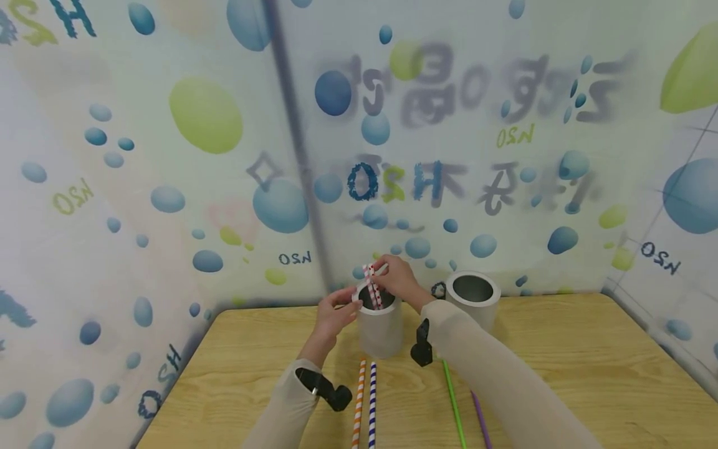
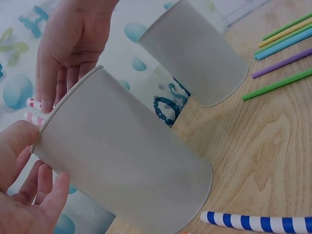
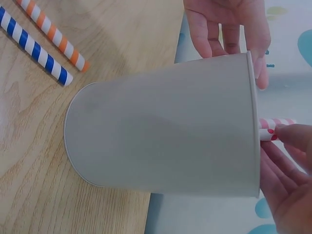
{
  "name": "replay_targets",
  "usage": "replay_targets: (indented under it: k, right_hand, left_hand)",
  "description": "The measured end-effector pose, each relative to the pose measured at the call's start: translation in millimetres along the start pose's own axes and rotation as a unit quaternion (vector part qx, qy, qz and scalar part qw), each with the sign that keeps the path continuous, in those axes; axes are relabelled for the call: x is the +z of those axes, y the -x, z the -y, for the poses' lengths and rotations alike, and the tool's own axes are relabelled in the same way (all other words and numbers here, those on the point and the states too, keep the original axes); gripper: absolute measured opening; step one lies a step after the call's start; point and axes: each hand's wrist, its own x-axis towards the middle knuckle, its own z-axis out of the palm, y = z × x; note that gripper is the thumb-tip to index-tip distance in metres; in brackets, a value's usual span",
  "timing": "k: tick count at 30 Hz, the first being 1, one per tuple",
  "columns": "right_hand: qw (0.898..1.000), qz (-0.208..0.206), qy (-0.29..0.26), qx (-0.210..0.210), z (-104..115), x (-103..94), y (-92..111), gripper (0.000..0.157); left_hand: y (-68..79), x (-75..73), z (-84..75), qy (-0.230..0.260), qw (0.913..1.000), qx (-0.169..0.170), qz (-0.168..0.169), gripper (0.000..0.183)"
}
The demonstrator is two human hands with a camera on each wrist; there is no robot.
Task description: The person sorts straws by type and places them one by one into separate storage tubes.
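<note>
A white cylindrical pot stands near the back edge of the table, with paper straws leaning inside it. My left hand grips the pot's rim on the left side, its thumb and fingers either side of the edge. Over the opening, my right hand pinches a white straw with red dots between thumb and finger. Beside that one is a pink-striped straw, its top poking above the rim. The pot's wall hides the straws' lower ends in both wrist views.
Right of it stands a second white pot, partly behind my right sleeve. In front lie an orange-striped straw, a blue-striped straw, a green straw and a purple straw. Light-blue and yellow straws lie farther right. A patterned curtain borders the table.
</note>
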Motion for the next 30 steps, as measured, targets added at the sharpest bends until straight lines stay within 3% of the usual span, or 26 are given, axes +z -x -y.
replay_targets:
  k: [13, 30]
  right_hand:
    - [0.999, -0.013, 0.049, 0.007, 1.9, 2.3, 1.5, 0.019]
    - [1.0, -0.002, -0.01, 0.027, -1.4, 3.5, -2.6, 0.02]
  left_hand:
    - [1.6, 0.3, -0.4, -0.003, 1.0, 0.001, 0.001, 0.034]
    - [0.6, -0.7, -0.1, -0.003, 1.0, -0.006, -0.004, 0.034]
